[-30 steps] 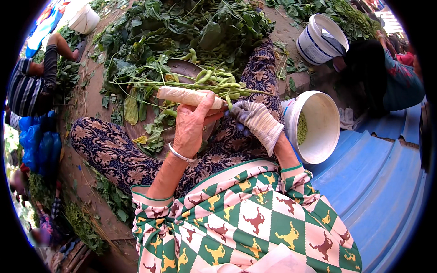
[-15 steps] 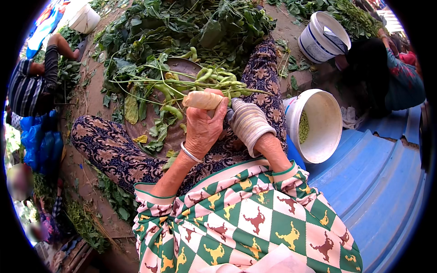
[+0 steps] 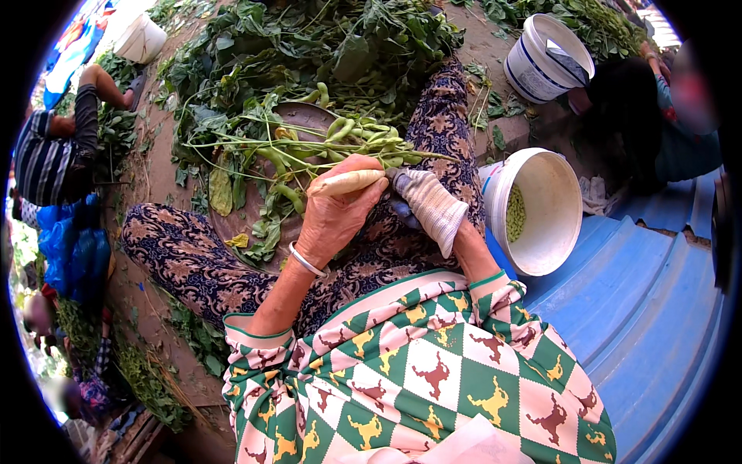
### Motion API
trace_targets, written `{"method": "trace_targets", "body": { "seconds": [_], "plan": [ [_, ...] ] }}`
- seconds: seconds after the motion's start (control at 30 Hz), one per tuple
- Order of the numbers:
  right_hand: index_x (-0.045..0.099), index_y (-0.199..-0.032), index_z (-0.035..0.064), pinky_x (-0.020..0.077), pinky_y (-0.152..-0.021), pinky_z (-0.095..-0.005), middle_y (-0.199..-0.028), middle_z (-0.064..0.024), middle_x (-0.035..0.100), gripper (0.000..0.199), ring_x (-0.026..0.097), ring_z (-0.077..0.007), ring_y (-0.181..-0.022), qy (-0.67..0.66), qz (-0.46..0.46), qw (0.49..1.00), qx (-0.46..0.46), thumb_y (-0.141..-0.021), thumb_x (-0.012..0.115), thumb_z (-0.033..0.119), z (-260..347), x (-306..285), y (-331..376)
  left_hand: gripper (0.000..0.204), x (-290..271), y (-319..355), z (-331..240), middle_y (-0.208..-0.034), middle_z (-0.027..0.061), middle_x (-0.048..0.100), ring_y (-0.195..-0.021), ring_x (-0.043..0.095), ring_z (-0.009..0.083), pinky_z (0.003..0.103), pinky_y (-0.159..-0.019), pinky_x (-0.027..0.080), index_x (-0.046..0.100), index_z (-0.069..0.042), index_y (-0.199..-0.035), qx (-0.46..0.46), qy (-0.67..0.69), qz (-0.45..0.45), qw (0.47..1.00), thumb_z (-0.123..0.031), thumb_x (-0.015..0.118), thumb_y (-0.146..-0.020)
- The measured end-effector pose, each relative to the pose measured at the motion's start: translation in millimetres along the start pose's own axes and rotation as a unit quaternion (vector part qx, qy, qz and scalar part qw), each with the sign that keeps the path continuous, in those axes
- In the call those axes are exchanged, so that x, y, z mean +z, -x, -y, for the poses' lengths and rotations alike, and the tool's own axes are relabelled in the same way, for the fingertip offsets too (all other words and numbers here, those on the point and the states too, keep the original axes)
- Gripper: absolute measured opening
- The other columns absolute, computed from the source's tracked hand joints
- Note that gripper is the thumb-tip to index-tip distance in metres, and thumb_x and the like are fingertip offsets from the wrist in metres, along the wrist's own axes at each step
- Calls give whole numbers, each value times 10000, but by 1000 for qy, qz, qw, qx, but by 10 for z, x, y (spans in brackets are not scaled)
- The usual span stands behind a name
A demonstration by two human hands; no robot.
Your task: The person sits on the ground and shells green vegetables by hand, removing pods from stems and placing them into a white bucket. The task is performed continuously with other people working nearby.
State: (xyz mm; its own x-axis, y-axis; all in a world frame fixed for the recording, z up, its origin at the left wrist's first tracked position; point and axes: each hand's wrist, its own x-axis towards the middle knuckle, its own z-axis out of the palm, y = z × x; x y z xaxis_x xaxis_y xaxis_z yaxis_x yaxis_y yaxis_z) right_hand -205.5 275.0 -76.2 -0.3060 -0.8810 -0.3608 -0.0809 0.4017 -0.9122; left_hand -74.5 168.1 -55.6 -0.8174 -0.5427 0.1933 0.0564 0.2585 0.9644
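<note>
My left hand (image 3: 336, 220) is bare, with a pale wrap round one finger and a white bangle at the wrist. Its fingers are closed and their tips meet my right hand (image 3: 433, 201), which wears a striped knitted glove with dark fingertips. The right fingers are curled; whatever lies between the two hands is hidden. Just beyond them a leafy bean stalk (image 3: 421, 155) with green bean pods (image 3: 371, 141) lies across a brown round tray (image 3: 305, 116). To the right, a white bucket (image 3: 555, 209) leans open toward me with shelled green beans (image 3: 515, 213) inside.
A heap of leafy bean plants (image 3: 294, 54) fills the far side. Another white bucket (image 3: 541, 66) stands far right, beside a seated person in dark clothes (image 3: 626, 116). Blue corrugated sheeting (image 3: 603, 309) lies at the right. A person in a striped shirt (image 3: 46, 155) sits left.
My left hand has shifted slightly left and turned, its wrapped finger now bent lower over the thumb. The right glove has rolled over a little, staying against the left fingertips.
</note>
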Motion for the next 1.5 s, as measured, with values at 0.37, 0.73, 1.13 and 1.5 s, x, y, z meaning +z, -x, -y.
{"method": "trace_targets", "body": {
  "seconds": [0.37, 0.73, 1.13, 1.5],
  "plan": [
    [635, -892, 92, 301, -363, -187, -566, 43, 453, 345, 389, -58, -444, -257, 24, 954, 154, -947, 402, 341, 171, 37, 4, 104, -178, -538, -109, -781, -20, 591, -717, 560, 58, 215, -617, 478, 594, -22, -922, -61, -28, 61, 996, -29, 626, -823],
    [582, -1011, 89, 445, -567, -255, -803, -3, 577, 187, 539, -100, -699, -204, -2, 976, 80, -933, 480, 226, 148, -7, -253, 109, -248, -565, 35, -740, 1, 593, -661, 571, 69, 216, -578, 480, 601, -32, -922, -91, 49, 64, 993, -52, 639, -822],
    [628, -838, 77, 360, -386, -217, -569, 14, 539, 264, 484, -74, -465, -70, 0, 998, -3, -916, 476, 279, 386, -47, -414, 111, -536, -500, -211, -794, -24, 579, -736, 531, 42, 182, -639, 444, 594, -53, -961, -99, 80, -1, 992, -66, 620, -854],
    [577, -1031, 66, 456, -810, -375, -1039, -125, 591, 220, 558, -289, -955, 364, -75, 888, -271, -886, 434, 150, -305, 35, -510, 114, -509, -614, -85, -828, -19, 577, -691, 516, 56, 223, -631, 469, 600, -29, -928, -38, 3, 71, 997, -89, 638, -840]
  ]
}}
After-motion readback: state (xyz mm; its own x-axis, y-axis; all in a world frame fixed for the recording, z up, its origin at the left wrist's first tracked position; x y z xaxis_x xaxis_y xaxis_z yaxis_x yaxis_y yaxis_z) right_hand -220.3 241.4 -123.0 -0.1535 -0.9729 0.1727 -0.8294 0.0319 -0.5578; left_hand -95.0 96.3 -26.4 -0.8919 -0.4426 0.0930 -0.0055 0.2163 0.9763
